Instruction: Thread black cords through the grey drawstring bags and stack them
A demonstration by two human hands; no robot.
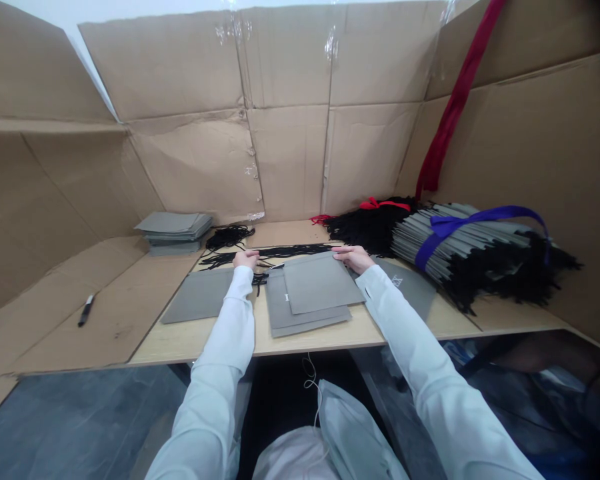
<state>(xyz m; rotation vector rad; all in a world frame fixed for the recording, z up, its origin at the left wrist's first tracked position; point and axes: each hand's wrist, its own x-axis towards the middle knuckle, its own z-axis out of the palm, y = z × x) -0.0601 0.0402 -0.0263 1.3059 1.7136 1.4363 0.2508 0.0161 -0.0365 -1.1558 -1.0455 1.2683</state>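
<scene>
My right hand [355, 259] pinches the top right corner of a flat grey piece [325, 285] that looks like a folded paper bag. This piece lies tilted over other grey flat pieces [307, 321] at the table's front middle. To its left, my left hand [247, 259] is closed, fingertips pinched on a black cord [273, 268] near the piece's upper left corner; the exact grip is small and partly hidden. Behind both hands a row of black cords [295, 251] stretches across the table. Another grey piece [197, 297] lies left of my left forearm.
A grey stack [175, 230] and a heap of black cords [229, 236] sit back left. At right are a purple-ribboned bundle [460, 233], a red-tied black bundle [373, 223] and a grey piece with a white mark [410, 287]. A marker [86, 311] lies left. Cardboard walls [290, 153] enclose the table.
</scene>
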